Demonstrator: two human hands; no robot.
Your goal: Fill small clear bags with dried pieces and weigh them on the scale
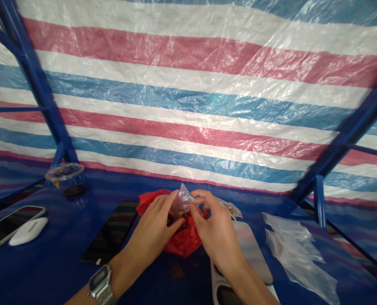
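Observation:
A red plastic bag [184, 243] lies open on the blue table, with small dark brown pieces [185, 223] inside it. Above its mouth, a small clear plastic bag [182, 200] is held between both hands. My left hand [158, 226] grips its left side, the thumb reaching down over the brown pieces. On the other side, my right hand [214, 224] pinches the bag's edge between thumb and fingers. What lies inside the clear bag is hard to make out. Under my right forearm sits a digital scale [252, 250] with a shiny plate, partly covered by the arm.
Several empty clear bags [298, 254] lie to the right. A filled clear bag [231, 208] rests behind my right hand. Left are a black phone [112, 233], another phone [10, 224], a white case [28, 231] and a lidded plastic cup [68, 180]. Striped sheeting [201, 93] hangs behind.

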